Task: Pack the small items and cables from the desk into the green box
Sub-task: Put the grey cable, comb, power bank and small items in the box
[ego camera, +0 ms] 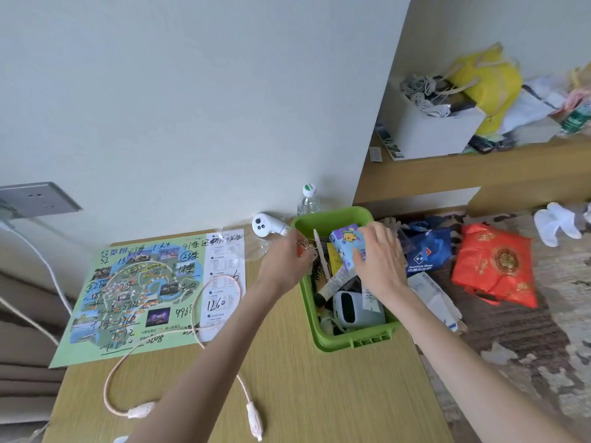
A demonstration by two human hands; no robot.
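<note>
The green box (332,219) stands at the desk's right edge, filled with several small items: a white device (347,310), a tube, a pen. My left hand (284,257) hovers over the box's left rim and pinches a small orange keyring with metal rings (306,245). My right hand (379,257) reaches into the box and grips a purple cartoon-printed pack (343,243). A pink cable (204,311) loops across the desk, its two plugs near the front edge. A white handheld controller (267,224) lies by the wall, left of the box.
A green map sheet (140,289) covers the desk's left. A water bottle (308,199) stands behind the box. A wall socket (38,198) with a white cord sits at the left. Blue and red bags (495,266) lie on the floor at the right, below a cluttered shelf.
</note>
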